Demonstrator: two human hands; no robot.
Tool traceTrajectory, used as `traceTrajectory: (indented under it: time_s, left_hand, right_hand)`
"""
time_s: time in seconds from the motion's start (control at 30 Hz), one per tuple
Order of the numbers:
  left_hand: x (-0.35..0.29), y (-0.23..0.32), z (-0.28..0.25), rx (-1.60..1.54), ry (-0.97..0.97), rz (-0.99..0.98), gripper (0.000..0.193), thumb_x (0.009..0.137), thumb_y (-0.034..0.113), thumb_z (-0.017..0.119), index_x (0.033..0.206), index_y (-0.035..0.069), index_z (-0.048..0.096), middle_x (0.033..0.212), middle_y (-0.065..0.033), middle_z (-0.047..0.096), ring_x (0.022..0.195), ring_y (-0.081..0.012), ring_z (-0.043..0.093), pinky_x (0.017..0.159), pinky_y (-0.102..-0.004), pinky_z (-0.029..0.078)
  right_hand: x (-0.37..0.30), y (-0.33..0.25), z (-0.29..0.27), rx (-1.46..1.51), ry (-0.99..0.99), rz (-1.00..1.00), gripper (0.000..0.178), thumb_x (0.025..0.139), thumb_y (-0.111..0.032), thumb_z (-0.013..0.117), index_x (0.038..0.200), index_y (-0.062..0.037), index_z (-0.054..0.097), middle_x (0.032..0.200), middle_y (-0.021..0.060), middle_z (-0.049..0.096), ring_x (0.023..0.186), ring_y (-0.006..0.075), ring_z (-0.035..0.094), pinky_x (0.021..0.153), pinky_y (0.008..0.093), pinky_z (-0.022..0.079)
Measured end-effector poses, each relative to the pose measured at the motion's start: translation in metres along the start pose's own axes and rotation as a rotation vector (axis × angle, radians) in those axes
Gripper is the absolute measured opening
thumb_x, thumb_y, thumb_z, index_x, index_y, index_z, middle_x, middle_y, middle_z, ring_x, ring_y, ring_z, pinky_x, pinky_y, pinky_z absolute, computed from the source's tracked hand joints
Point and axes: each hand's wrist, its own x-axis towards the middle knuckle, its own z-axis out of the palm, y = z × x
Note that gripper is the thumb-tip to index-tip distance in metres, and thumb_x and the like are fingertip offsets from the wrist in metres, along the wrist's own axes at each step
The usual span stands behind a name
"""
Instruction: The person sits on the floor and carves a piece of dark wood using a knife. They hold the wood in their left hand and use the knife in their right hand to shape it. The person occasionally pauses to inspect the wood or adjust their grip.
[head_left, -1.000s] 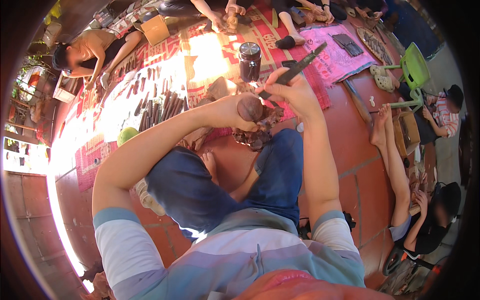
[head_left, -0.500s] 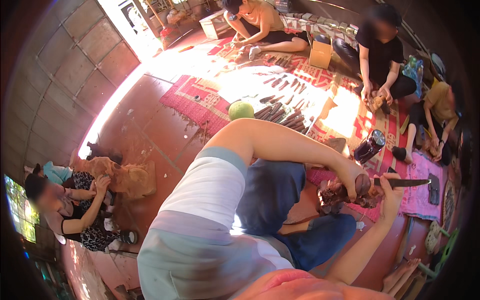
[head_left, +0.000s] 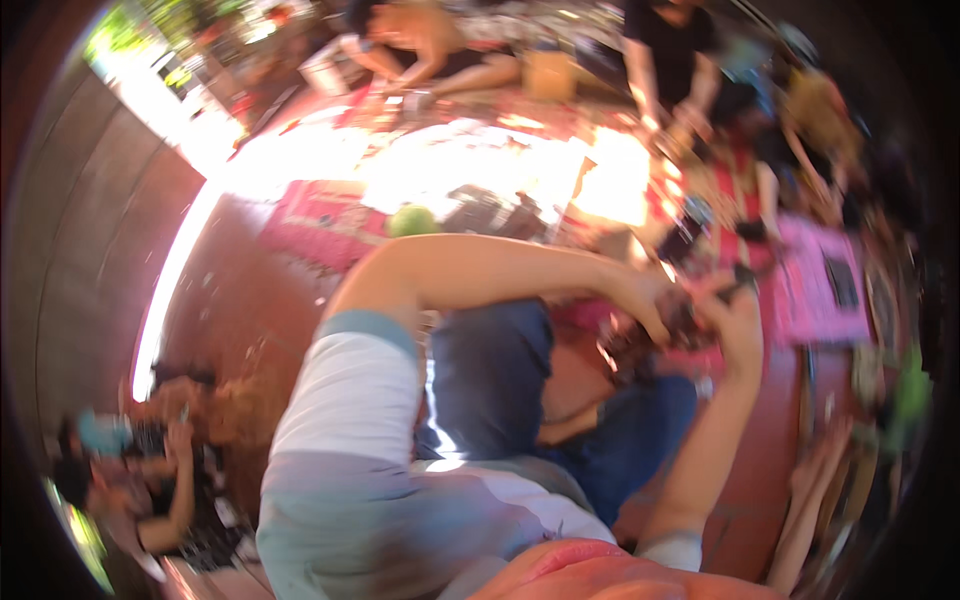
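A dark brown, knobbly carved piece of wood (head_left: 686,322) is held above my folded legs. My left hand (head_left: 648,303) is closed around its left side, from above. Against its right side is my right hand (head_left: 738,318), fingers curled. A dark stub, apparently the handle of the knife (head_left: 743,274), pokes out above those fingers; the blade does not show through the blur. The lower end of the wood (head_left: 622,350) hangs over my shin.
Past my left arm lie a green round fruit (head_left: 411,221) and dark tools (head_left: 490,212) on a sunlit red mat (head_left: 320,222). A dark jar (head_left: 684,232) stands beyond my hands. To the right is a pink cloth (head_left: 800,300). Several people sit around, one beside a large wood carving (head_left: 240,415).
The view has swung and blurred, so the surroundings sit differently. My right hand has turned in against the wood, and the blade that pointed out to the right no longer shows.
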Motion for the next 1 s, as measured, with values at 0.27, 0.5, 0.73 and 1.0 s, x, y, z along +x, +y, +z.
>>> traceTrajectory:
  time_s: [0.27,0.5,0.73,1.0]
  left_hand:
    - [0.000,0.003,-0.002,-0.068,-0.031,-0.268,0.068,0.072,0.019,0.071,0.129,0.005,0.036,0.115,-0.0084,0.054,0.104,-0.0145,0.052,0.087,-0.0287,0.044]
    - [-0.001,-0.004,-0.002,0.054,0.047,-0.203,0.066,0.071,0.027,0.072,0.125,0.006,0.040,0.122,-0.0075,0.046,0.113,-0.0167,0.043,0.095,-0.0320,0.035]
    - [-0.014,0.024,-0.008,-0.123,0.044,-0.299,0.055,0.083,0.048,0.047,0.125,0.012,0.044,0.121,-0.0039,0.046,0.107,-0.0151,0.043,0.086,-0.0287,0.037]
    - [0.010,-0.002,-0.003,0.026,0.220,-0.286,0.044,0.085,0.048,0.047,0.097,0.009,0.064,0.089,-0.0037,0.062,0.078,-0.0147,0.056,0.069,-0.0270,0.045]
  right_hand:
    - [0.005,0.010,0.006,0.049,-0.102,-0.149,0.011,0.070,-0.009,0.072,0.077,-0.0043,0.065,0.074,0.0019,0.062,0.066,0.0087,0.057,0.057,0.0216,0.043]
    - [0.003,0.056,-0.044,0.375,0.309,0.044,0.018,0.080,-0.009,0.065,0.097,-0.0036,0.060,0.081,0.0038,0.062,0.068,0.0083,0.058,0.054,0.0179,0.045]
    - [-0.084,0.136,-0.038,0.701,0.581,0.132,0.025,0.089,-0.023,0.054,0.104,-0.0035,0.058,0.082,0.0017,0.058,0.073,0.0097,0.059,0.062,0.0219,0.052]
    - [-0.164,0.197,0.031,0.658,0.583,0.279,0.022,0.087,-0.013,0.058,0.106,-0.0042,0.053,0.078,0.0030,0.056,0.065,0.0065,0.057,0.055,0.0220,0.053]
